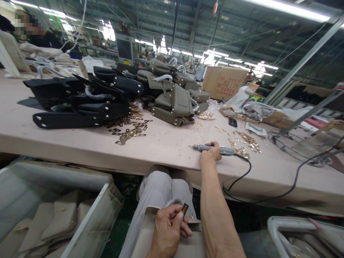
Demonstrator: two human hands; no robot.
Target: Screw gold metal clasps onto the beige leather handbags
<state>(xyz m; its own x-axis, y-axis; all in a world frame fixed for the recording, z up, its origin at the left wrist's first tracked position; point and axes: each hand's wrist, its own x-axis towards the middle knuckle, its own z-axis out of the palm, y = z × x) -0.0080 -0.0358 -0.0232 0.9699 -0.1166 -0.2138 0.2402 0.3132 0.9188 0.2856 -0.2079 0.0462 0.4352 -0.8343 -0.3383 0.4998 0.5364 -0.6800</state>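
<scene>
My right hand (212, 153) reaches out over the table edge and is closed round a grey electric screwdriver (209, 147) that lies on the pink table (67, 141), its black cord trailing off to the right. Low in the picture, my left hand (168, 229) pinches a small brass metal plate (184, 208) against a beige leather bag piece (150, 240) resting on my lap.
Black handbags (80, 100) and olive handbags (172, 93) are piled at the table's middle, with loose brass fittings (129, 132) before them. A cardboard box (224, 82) stands behind. Clear bins (53, 208) with beige pieces flank my legs. Another person sits far left.
</scene>
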